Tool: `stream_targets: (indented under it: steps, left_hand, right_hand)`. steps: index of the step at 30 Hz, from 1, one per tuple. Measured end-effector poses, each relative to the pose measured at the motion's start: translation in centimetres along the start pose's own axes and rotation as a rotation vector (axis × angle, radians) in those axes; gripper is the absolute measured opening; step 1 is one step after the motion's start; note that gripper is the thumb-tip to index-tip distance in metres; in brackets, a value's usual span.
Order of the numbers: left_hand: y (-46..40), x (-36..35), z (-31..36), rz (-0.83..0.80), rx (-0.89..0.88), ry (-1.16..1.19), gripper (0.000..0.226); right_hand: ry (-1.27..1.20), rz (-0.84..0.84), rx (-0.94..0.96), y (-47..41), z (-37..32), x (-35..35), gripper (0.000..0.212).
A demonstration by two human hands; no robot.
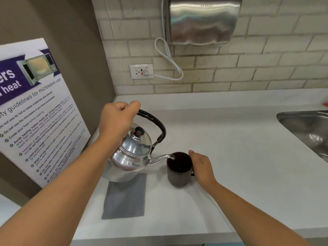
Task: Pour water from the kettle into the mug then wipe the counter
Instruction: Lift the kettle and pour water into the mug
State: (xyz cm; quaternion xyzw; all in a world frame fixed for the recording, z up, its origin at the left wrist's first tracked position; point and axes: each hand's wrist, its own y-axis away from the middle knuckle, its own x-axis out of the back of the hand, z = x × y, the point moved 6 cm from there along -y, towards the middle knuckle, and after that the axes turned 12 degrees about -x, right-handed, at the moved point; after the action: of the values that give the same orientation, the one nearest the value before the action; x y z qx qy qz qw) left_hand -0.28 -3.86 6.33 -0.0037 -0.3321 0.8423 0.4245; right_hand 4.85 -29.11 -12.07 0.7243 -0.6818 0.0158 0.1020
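Observation:
My left hand (118,118) grips the black handle of a shiny metal kettle (131,153), which is lifted and tilted to the right. Its spout tip sits over the rim of a dark brown mug (179,178), and water runs from the spout into the mug. The mug stands upright on the white counter (239,157). My right hand (202,167) is wrapped around the mug's right side at its handle. A folded grey cloth (125,199) lies flat on the counter below the kettle, partly covered by the kettle's base.
A steel sink (308,128) is set into the counter at the right. A microwave-safety poster (35,110) leans on the left wall. On the tiled back wall hang a steel hand dryer (202,20) and a socket (141,71) with a white cable.

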Motion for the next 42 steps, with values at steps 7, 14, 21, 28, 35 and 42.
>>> stream_targets:
  steps: [7, 14, 21, 28, 35, 42]
  left_hand:
    - [-0.8, -0.7, 1.2, -0.076, -0.024, -0.056, 0.039]
    - [-1.5, -0.7, 2.6, -0.113, -0.086, -0.148, 0.036]
    - [-2.1, -0.9, 3.7, -0.153, -0.133, -0.256, 0.04]
    - [-2.4, -0.8, 4.5, -0.165, -0.165, -0.311, 0.041]
    - [-2.6, -0.5, 5.4, -0.169, -0.176, -0.358, 0.04]
    - [-2.8, -0.5, 6.3, -0.174, -0.193, -0.389, 0.039]
  right_hand:
    - [0.005, -0.002, -0.006, 0.1, 0.1, 0.1, 0.052]
    - [0.005, -0.004, -0.034, 0.1, 0.0, 0.0, 0.049]
    - [0.026, 0.003, -0.04, 0.3, -0.3, 0.0, 0.049]
    - [0.016, 0.007, -0.029, 0.5, -0.4, 0.0, 0.05]
    - [0.017, 0.011, -0.029, 0.5, -0.5, 0.0, 0.052]
    - [0.021, 0.014, -0.041, 0.4, -0.3, 0.1, 0.052]
